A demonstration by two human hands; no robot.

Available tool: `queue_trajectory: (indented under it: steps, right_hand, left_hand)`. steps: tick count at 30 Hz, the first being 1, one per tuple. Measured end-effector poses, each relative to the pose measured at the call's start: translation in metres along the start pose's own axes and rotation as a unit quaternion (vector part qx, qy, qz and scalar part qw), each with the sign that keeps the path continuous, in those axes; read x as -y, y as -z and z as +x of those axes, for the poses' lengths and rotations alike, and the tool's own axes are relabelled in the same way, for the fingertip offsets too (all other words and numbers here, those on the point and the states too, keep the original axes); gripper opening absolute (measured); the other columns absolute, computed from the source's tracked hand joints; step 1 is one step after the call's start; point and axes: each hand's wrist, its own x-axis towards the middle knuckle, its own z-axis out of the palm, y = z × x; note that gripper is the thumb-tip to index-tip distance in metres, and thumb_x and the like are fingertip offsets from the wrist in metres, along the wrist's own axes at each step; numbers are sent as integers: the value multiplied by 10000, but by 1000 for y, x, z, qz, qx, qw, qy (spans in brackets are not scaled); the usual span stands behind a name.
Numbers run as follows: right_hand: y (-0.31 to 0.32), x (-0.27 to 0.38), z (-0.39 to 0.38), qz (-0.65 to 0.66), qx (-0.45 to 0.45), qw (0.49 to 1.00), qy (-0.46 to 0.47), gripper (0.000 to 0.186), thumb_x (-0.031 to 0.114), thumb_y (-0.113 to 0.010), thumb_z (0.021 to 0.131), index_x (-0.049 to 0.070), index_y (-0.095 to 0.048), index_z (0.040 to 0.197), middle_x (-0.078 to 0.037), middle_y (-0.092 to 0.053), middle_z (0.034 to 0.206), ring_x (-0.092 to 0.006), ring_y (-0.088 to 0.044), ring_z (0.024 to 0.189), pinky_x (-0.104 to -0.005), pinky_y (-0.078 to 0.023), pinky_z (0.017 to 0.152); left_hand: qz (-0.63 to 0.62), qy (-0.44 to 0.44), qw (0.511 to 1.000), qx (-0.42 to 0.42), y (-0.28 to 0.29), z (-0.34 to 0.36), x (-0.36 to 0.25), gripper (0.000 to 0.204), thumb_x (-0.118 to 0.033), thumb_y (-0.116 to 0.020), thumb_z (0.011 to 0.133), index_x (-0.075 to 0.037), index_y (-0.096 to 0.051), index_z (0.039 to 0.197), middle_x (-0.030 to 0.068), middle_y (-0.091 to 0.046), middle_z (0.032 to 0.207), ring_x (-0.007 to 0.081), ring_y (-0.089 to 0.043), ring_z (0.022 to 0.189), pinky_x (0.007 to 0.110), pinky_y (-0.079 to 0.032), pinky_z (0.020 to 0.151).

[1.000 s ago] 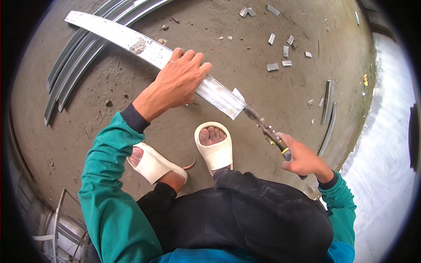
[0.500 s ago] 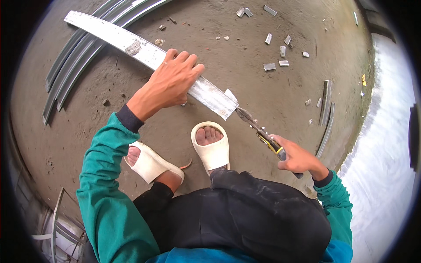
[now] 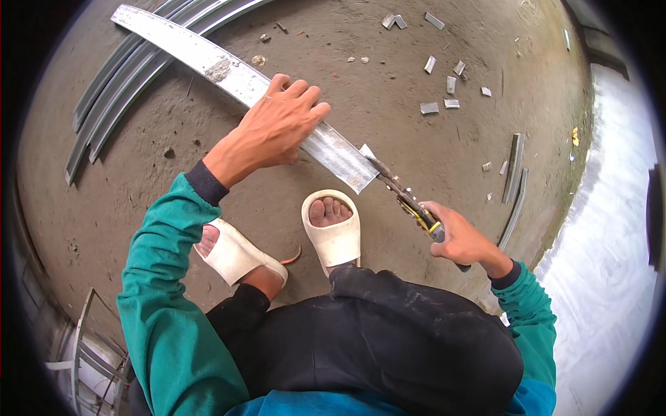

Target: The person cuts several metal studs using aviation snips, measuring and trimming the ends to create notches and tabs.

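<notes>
A long silvery metal channel [image 3: 201,57] slants from the upper left down to the middle, its face smeared with a grey clump. My left hand [image 3: 281,125] is closed over it from above, fingers wrapped across its far edge. At its near end a small flap [image 3: 366,151] stands up at the corner. In my right hand [image 3: 461,236] is a pair of tin snips [image 3: 413,208] with black and yellow handles. Their jaws are at the channel's end, by the flap; whether they bite into the metal I cannot make out. My right fingers are closed round the handles.
More metal channels [image 3: 128,93] lie on the floor at the upper left, under the held one. Several short metal offcuts [image 3: 430,108] are scattered at the upper right. Two longer strips [image 3: 514,166] lie at the right, near a white area [image 3: 590,243]. My slippered feet [image 3: 333,232] are just below the channel.
The snips have moved slightly left and up, and their jaws now overlap the channel's corner by the flap. The channel and left hand have shifted a little to the right.
</notes>
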Motion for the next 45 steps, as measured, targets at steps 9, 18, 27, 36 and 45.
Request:
queue_trajectory:
  steps: [9,18,27,36,45]
  right_hand:
    - [-10,-17,6,-13,-18,997,73,590,91,-631,661,26,-483,1229,-132,-538,877,-263,-527,783,-371,-455,723]
    - [-11,-31,11,-8,40,993,111,585,86,-621,657,33,-447,1213,-139,-527,972,-283,-506,859,-380,-447,762]
    - [-1,-17,6,53,50,995,74,660,75,-624,666,43,-413,1290,-85,-521,1031,-197,-501,848,-289,-442,717]
    - [-4,-35,11,-6,59,993,103,668,89,-616,657,60,-412,1292,-94,-522,1025,-206,-495,882,-324,-449,756]
    - [3,-20,3,27,91,991,93,844,97,-615,655,27,-308,1438,-141,-526,1200,-255,-508,1074,-332,-410,957]
  left_hand:
    - [4,-2,1000,-22,1,0,0,525,-74,-826,524,-81,-584,990,63,-525,964,235,-523,1002,406,-388,986]
    - [0,-5,999,-42,3,-3,-2,509,-74,-833,526,-93,-578,967,59,-524,959,227,-513,979,390,-383,968]
    - [11,-7,998,-61,-1,-2,-1,402,-34,-779,581,-101,-576,922,41,-530,908,219,-526,950,379,-371,925]
    - [-2,-12,998,-67,0,2,-4,342,-37,-753,605,-112,-576,888,17,-536,864,207,-537,915,370,-369,893]
    - [0,-5,998,-66,-2,4,-3,372,-53,-777,605,-105,-585,920,36,-540,901,210,-534,942,370,-369,904]
